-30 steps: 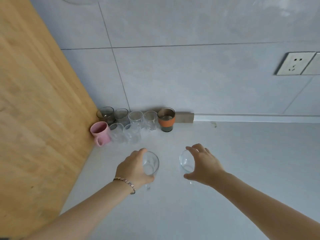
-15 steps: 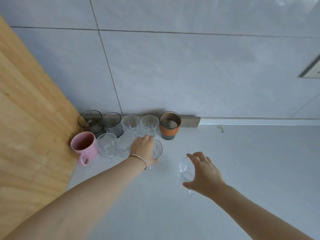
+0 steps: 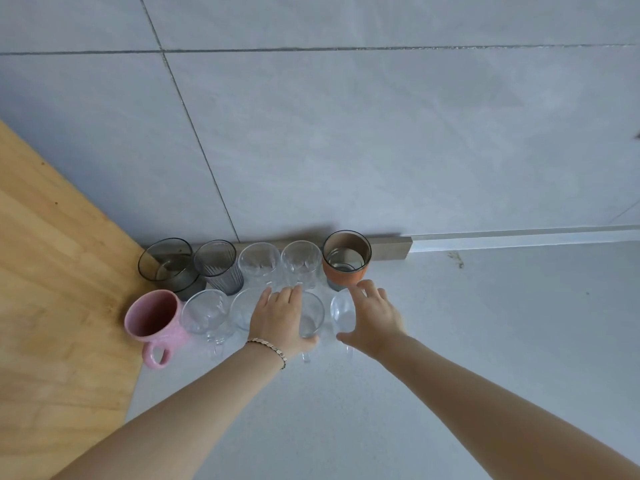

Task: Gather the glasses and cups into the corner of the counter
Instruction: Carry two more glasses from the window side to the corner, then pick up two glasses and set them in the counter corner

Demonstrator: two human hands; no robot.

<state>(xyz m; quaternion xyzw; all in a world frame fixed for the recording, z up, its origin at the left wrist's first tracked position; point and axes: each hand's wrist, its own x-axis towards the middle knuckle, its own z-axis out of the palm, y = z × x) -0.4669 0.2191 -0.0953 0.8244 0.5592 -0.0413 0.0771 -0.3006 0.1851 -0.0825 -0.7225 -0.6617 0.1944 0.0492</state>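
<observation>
My left hand (image 3: 278, 318) grips a clear glass mug (image 3: 311, 320) standing in the front row of the cluster in the counter corner. Just to its right, my right hand (image 3: 372, 318) grips a second clear glass mug (image 3: 342, 315), right in front of the orange-banded cup (image 3: 346, 259). The front row also holds a pink mug (image 3: 154, 320) and two clear glasses (image 3: 204, 313). Behind stand two smoky grey glasses (image 3: 168, 263) and two clear glasses (image 3: 299, 261) against the wall.
A wooden panel (image 3: 52, 306) borders the cluster on the left. The grey tiled wall (image 3: 346, 150) rises behind it. Grey counter (image 3: 502, 323) stretches to the right and towards me.
Both hands have carried their clear mugs forward to the cluster. The left mug now stands beside the front-row glasses and the right mug sits next to it, by the orange-banded cup.
</observation>
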